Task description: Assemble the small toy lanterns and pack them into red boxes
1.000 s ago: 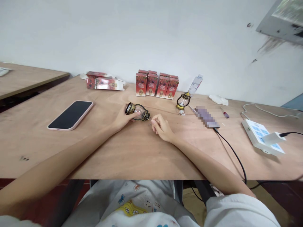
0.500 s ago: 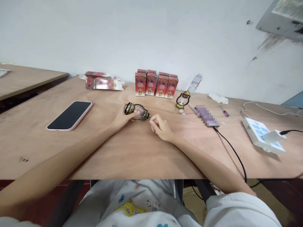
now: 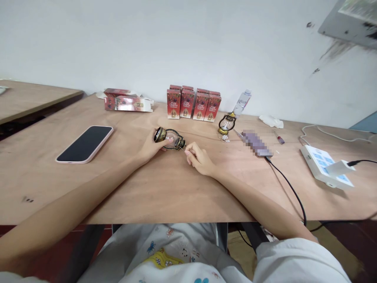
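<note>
My left hand (image 3: 150, 148) is wrapped round the base end of a small bronze-coloured lantern (image 3: 174, 138) with a clear globe, its thumb lying across the globe. The lantern lies tilted on its side, its top toward the right. My right hand (image 3: 200, 159) is closed by that top, thumb and fingers pinched together. A thin wire-like piece shows between the lantern's top and these fingertips; what they grip is too small to make out. A second lantern (image 3: 226, 124) stands upright farther back on the right, with small shiny bits at its foot.
Several red printed boxes (image 3: 187, 103) stand by the wall, and an opened box (image 3: 128, 103) lies left of them. A pink-cased phone (image 3: 85, 144), a bottle (image 3: 243, 103), a cabled phone (image 3: 257, 144), a small screwdriver (image 3: 279, 137), white tissue (image 3: 271, 122) and a power strip (image 3: 322, 163) are on the table.
The view has shifted very slightly. Both hands and the lantern keep nearly the same pose, with the left thumb lying a little farther over the globe.
</note>
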Demonstrator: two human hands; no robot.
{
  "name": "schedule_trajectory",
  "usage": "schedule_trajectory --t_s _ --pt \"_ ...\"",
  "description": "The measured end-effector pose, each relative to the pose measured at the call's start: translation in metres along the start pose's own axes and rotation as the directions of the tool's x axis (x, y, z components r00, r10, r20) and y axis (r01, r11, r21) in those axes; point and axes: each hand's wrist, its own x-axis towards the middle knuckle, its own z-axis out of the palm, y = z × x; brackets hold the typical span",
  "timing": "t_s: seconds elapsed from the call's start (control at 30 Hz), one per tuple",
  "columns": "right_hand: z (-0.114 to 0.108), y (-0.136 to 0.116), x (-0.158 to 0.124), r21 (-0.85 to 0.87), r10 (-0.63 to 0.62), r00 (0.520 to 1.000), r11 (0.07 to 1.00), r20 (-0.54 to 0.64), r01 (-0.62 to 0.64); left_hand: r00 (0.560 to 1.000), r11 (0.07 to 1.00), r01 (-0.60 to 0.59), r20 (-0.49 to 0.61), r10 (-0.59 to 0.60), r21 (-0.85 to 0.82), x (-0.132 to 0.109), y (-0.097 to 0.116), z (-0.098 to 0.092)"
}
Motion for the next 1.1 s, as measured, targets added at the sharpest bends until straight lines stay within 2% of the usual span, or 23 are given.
schedule_trajectory --t_s 0.3,0.53,0.63,0.87,1.1 --pt "-0.0006 -0.0012 -0.0004 -0.029 -0.027 1.000 0.999 0.008 0.027 0.999 0.999 0.021 0.032 -0.022 0.031 -0.0002 0.0002 -0.0005" --pt "0.0012 -0.0012 -0.0002 -0.232 -0.066 0.991 0.969 0.112 0.091 0.999 0.996 0.017 0.038 -0.021 0.089 -0.0012 0.0015 -0.0005" --pt "0.0019 -0.0001 -0.0002 -0.256 -0.064 0.991 0.962 0.119 0.093 0.999 0.995 0.006 0.030 -0.009 0.099 -0.0028 0.0034 -0.0001" --pt "-0.0003 -0.0038 -0.0004 -0.169 -0.026 0.990 0.984 0.138 0.049 1.000 0.995 0.007 0.027 -0.010 0.104 -0.0042 0.0056 -0.0001" --pt "0.0030 -0.0057 -0.0025 -0.010 -0.039 0.999 0.999 -0.031 0.039 1.000 0.995 0.003 0.028 -0.006 0.100 -0.0029 0.0030 0.0000"
